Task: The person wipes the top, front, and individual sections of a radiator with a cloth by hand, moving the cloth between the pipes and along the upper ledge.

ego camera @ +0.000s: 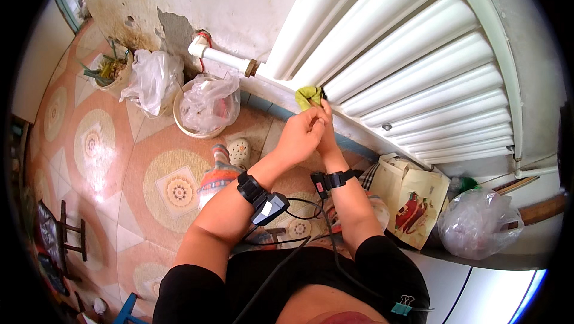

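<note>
A crumpled yellow-green cloth [307,96] lies against the lower end of a white radiator [358,59], beside its bottom rail. My right hand [328,129] has its fingers at the cloth's near edge and seems to grip it. In front of it, my left hand [299,133] is curled, thumb against fingers, and overlaps the right hand. Whether the left fingers pinch part of the cloth is hidden. Both wrists wear black straps with small devices, joined to black cables [329,216].
A white pipe [224,58] with a brass fitting joins the radiator at left. Bag-lined bins [177,120] stand along the wall. At right are a printed bag [417,198] and a clear plastic bag [480,225]. A dark stool [60,234] stands on the patterned floor.
</note>
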